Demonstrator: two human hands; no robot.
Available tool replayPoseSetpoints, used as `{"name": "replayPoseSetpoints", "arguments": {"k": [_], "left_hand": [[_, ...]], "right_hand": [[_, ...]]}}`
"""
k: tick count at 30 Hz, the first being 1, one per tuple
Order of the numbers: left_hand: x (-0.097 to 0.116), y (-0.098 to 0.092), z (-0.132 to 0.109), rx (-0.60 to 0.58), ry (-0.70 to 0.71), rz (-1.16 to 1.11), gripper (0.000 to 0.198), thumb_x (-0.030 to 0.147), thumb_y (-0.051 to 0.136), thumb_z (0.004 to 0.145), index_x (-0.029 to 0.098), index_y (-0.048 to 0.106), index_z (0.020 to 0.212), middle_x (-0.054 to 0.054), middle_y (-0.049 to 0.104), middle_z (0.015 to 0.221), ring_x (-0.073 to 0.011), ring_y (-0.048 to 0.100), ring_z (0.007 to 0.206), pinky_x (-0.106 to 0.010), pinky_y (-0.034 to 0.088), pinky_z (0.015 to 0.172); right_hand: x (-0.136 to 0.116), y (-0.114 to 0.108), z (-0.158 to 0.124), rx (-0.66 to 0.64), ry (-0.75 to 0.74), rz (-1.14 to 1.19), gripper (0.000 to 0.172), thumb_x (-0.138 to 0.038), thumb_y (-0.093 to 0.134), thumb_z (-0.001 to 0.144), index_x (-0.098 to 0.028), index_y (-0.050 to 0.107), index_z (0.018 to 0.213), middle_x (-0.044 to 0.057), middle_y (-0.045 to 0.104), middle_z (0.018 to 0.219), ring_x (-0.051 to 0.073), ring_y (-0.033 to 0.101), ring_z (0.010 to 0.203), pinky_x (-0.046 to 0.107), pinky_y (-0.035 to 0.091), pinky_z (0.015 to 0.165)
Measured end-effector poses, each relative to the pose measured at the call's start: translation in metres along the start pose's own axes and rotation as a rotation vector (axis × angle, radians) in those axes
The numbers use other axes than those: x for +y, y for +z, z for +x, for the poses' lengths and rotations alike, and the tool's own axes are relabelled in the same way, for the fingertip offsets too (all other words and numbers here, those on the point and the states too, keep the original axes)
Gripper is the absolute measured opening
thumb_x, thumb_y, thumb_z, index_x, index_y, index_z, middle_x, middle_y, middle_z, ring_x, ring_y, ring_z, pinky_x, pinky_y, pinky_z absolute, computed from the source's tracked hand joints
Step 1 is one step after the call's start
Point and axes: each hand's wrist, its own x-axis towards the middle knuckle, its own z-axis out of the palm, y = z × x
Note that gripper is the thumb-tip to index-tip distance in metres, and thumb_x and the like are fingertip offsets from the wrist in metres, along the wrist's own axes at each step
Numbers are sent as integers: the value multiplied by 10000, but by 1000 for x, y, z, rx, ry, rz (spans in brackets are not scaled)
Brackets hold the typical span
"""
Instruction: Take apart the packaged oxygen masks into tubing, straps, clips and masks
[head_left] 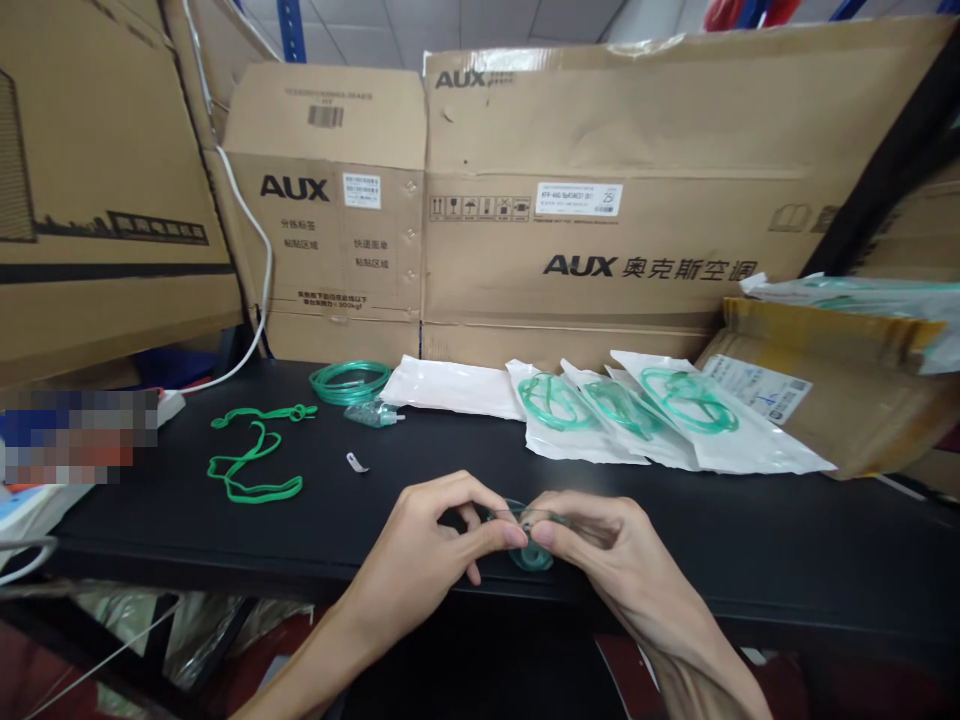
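Observation:
Close to the table's front edge, my left hand (pixel 450 525) and my right hand (pixel 600 530) meet with thumbs and forefingers pinched together. Between them is a clear green plastic piece that looks like an oxygen mask (pixel 532 556), mostly hidden by the fingers. Its rounded lower part shows just under the fingertips. To the left lie green elastic straps (pixel 262 493) and a small silver metal strip (pixel 358 463). Farther back are a coil of green tubing (pixel 349 384) and a clear plastic cup with a nozzle (pixel 373 413).
Several white packets with green tubing (pixel 679 400) overlap at the back right, beside an opened cardboard box (pixel 847 390). A white packet (pixel 454 385) lies at the back middle. Large cardboard panels (pixel 600 150) wall the black table (pixel 420 465). A white cable (pixel 268 260) hangs at left.

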Motion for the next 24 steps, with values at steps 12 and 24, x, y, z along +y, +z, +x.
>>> {"name": "replayPoseSetpoints", "arguments": {"k": [12, 24], "left_hand": [[5, 0, -2, 69, 119, 197, 143, 339, 793, 883, 246, 750, 985, 18, 680, 954, -109, 618, 652, -217, 530, 574], [41, -220, -60, 586, -129, 1684, 361, 159, 353, 1003, 130, 574, 1288, -151, 742, 1187, -353, 616, 1189, -461, 483, 991]], "right_hand": [[-6, 5, 3, 46, 23, -78, 251, -474, 781, 845, -227, 798, 887, 19, 742, 842, 210, 644, 855, 275, 472, 766], [25, -3, 15, 153, 12, -208, 374, -587, 794, 763, -264, 808, 951, 55, 802, 902, 302, 738, 873, 300, 586, 734]]}}
